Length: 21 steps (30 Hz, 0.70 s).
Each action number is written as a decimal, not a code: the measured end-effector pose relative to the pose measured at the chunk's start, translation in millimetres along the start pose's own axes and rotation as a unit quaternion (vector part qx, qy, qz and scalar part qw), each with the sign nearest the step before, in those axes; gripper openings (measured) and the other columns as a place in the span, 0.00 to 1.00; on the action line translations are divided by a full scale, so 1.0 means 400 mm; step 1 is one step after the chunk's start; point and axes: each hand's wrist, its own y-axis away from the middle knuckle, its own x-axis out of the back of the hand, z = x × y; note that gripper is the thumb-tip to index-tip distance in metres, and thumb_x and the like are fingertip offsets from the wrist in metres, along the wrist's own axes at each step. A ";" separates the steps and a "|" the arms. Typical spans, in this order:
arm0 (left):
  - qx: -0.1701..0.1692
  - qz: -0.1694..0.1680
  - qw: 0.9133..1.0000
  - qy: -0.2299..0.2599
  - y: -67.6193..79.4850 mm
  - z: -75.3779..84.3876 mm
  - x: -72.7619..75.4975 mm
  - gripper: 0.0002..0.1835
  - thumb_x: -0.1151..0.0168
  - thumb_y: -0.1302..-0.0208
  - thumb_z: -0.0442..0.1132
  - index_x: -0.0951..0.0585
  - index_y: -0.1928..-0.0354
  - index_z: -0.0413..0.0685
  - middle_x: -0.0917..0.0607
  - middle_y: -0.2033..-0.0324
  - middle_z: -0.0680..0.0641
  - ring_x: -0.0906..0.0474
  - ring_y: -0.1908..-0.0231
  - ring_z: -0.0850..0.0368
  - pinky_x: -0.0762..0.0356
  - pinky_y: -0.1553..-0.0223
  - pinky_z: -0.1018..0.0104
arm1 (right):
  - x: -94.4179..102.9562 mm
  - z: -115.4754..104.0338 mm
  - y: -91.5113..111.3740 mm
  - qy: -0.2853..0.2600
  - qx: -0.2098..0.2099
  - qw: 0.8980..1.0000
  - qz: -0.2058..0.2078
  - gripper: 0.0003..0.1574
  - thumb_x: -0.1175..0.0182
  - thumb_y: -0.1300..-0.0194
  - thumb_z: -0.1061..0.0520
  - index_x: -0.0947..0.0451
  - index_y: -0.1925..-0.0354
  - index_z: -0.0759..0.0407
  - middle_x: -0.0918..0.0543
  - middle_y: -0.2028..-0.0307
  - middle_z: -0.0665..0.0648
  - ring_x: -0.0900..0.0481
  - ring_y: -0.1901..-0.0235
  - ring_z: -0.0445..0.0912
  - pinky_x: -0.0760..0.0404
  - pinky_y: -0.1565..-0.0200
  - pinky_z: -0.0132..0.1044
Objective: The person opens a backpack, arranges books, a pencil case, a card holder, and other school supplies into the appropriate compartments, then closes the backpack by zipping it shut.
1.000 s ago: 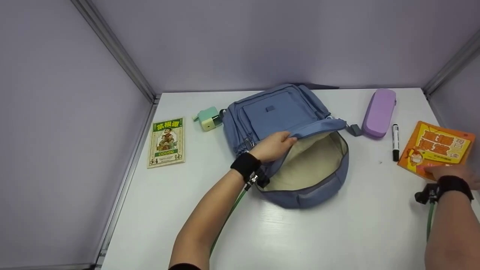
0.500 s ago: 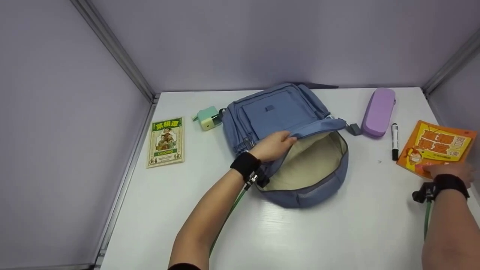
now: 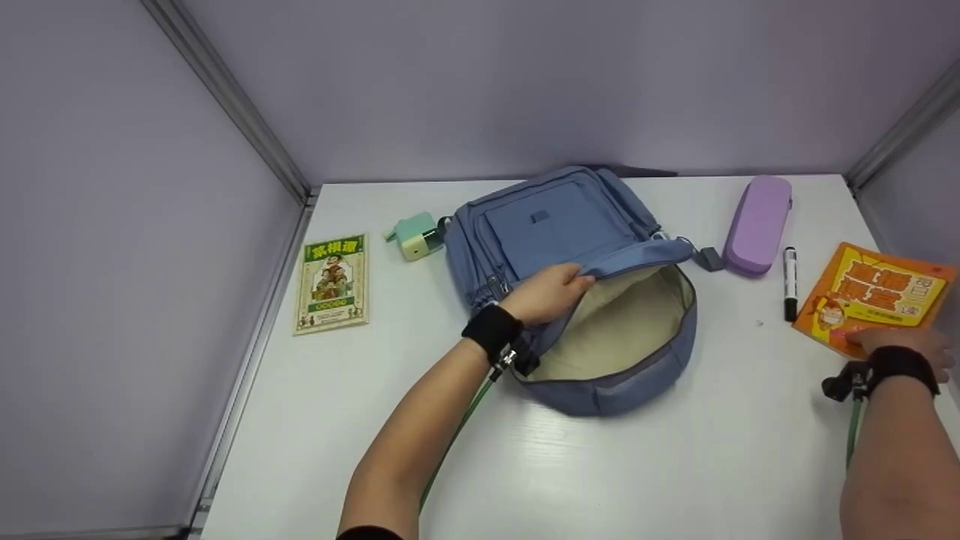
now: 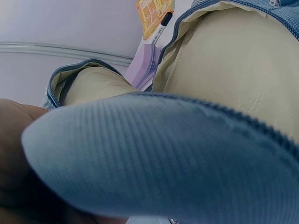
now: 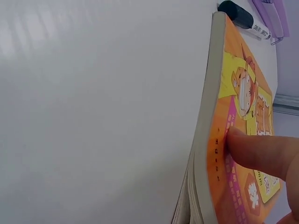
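Observation:
In the head view, a blue backpack (image 3: 555,217) lies with its main compartment unzipped, the cream lining showing. My left hand (image 3: 546,294) grips the edge of its flap (image 4: 154,154) and holds it raised; in the left wrist view the flap hides most of the fingers. At the far right, my right hand (image 3: 904,346) holds the near edge of an orange-and-yellow book (image 3: 877,289). In the right wrist view the thumb (image 5: 261,151) presses on the cover, and the pages fan slightly apart at the near end. The other fingers are hidden there.
Left of the book lies a black-capped white marker (image 3: 790,283), with a purple pencil case (image 3: 759,225) behind it. A green pencil sharpener (image 3: 417,235) sits beside the backpack's left side. Farther left is a green-and-cream book (image 3: 332,285). Grey panels border the white table (image 3: 600,480).
My right hand has shifted slightly left and now sits a little closer in on the book, which has turned very slightly. The left hand and the backpack flap stay where they were.

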 end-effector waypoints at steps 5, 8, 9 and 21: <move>0.003 0.008 1.000 -0.011 -0.001 0.002 0.002 0.17 0.55 0.17 0.49 0.32 0.67 0.51 0.36 0.77 0.53 0.40 0.80 0.61 0.39 0.72 0.66 | -0.001 -0.004 0.001 -0.001 0.001 1.000 0.001 0.59 0.44 0.26 0.43 0.66 0.24 0.75 0.53 0.28 0.81 0.48 0.33 0.74 0.42 0.29 0.62; 0.002 0.011 1.000 -0.016 -0.003 0.003 0.001 0.16 0.55 0.17 0.49 0.32 0.66 0.51 0.35 0.77 0.53 0.39 0.79 0.61 0.39 0.72 0.66 | -0.003 -0.003 -0.004 -0.008 0.004 1.000 0.005 0.58 0.43 0.26 0.43 0.65 0.24 0.75 0.50 0.29 0.80 0.45 0.34 0.73 0.40 0.30 0.61; 0.002 0.011 1.000 -0.016 -0.003 0.004 0.001 0.16 0.54 0.17 0.49 0.32 0.66 0.51 0.35 0.77 0.54 0.39 0.79 0.61 0.39 0.72 0.66 | -0.004 -0.003 -0.006 -0.011 0.004 1.000 0.006 0.58 0.43 0.27 0.43 0.64 0.24 0.75 0.50 0.29 0.80 0.45 0.35 0.72 0.40 0.30 0.61; 0.003 0.005 1.000 -0.005 0.000 0.006 -0.002 0.17 0.55 0.17 0.49 0.33 0.67 0.51 0.35 0.77 0.53 0.39 0.79 0.61 0.39 0.72 0.67 | 0.002 -0.002 -0.005 -0.022 -0.011 1.000 0.006 0.59 0.41 0.29 0.43 0.63 0.23 0.74 0.46 0.32 0.80 0.42 0.38 0.70 0.36 0.33 0.60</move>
